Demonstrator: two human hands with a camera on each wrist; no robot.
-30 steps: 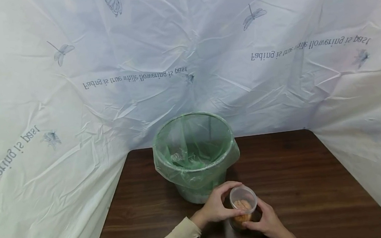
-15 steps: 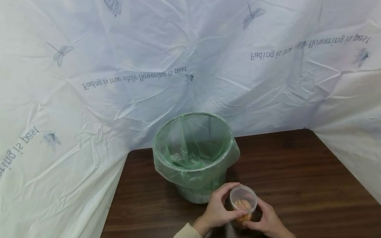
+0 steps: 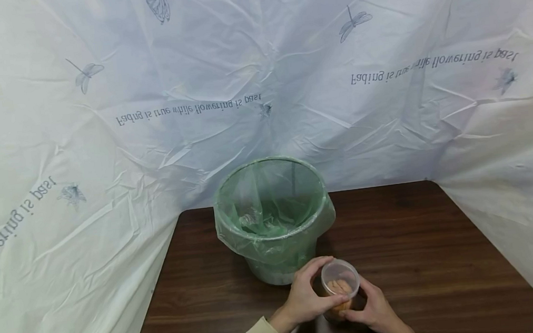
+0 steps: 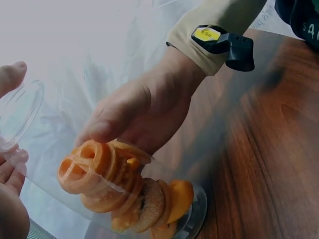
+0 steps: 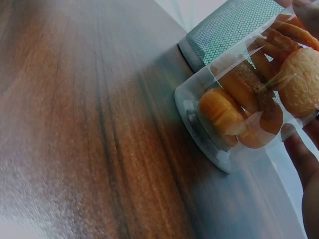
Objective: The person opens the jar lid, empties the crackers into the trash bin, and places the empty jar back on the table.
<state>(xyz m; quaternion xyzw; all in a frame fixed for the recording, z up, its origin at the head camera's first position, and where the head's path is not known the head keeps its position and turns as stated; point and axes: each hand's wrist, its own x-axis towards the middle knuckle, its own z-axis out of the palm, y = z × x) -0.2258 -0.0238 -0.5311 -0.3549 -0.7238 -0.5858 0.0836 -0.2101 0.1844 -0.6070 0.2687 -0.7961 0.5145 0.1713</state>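
Note:
A clear round container [image 3: 341, 269] stands on the table in front of the bin's right side, holding brown-orange baked pieces [image 3: 339, 287]. My left hand [image 3: 304, 296] curves around its left side, thumb across the front. From the right, my right hand [image 3: 378, 310] grips it lower down. The left wrist view shows ring-shaped pieces [image 4: 84, 167] stacked inside and my right hand [image 4: 144, 109] behind the clear wall. A round piece [image 5: 301, 82] and rolls [image 5: 219, 109] show through the container in the right wrist view. Whether a lid covers the top, I cannot tell.
A green mesh bin [image 3: 280, 273] with a translucent green liner [image 3: 273, 248] stands just behind my left hand. Dark wood table [image 3: 416, 248] extends to both sides. White printed sheeting [image 3: 286, 69] hangs behind and at the sides.
My left forearm and sleeve have shifted slightly to the right, and the left hand has tilted a little. The container and my right hand look nearly unchanged.

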